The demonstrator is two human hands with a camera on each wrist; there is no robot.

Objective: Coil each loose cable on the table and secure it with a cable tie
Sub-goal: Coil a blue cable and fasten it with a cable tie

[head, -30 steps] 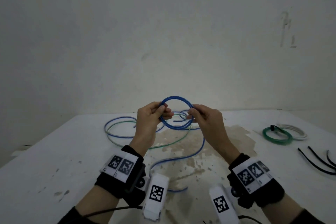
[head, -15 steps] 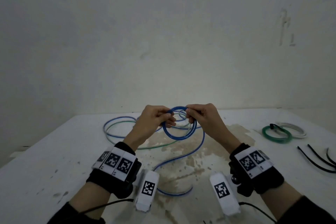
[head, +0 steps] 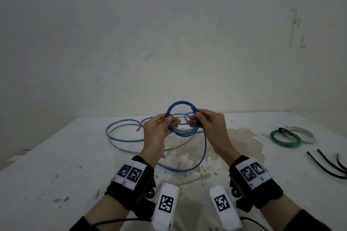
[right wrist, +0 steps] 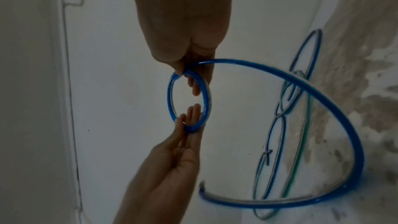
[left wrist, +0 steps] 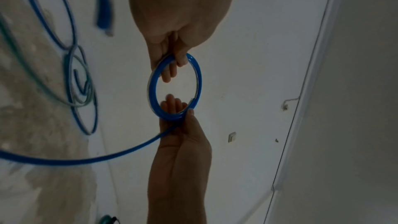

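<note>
It looked like a bare, makeshift work room: a plain, scuffed white wall (head: pixel 169 33), a white table (head: pixel 47 174) with a worn brown stain (head: pixel 187 157), loose cables (head: pixel 127 137) and black cable ties (head: pixel 326 163) lying about, nothing domestic in sight

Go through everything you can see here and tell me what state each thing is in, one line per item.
blue cable: partly coiled, tail loose on the table
left hand: pinches the coil's left side
right hand: pinches the coil's right side
green cable: loose, uncoiled
pale blue cable: loose, uncoiled
green coil: coiled, tied
white coil: coiled
cable ties: unused, lying loose
</note>
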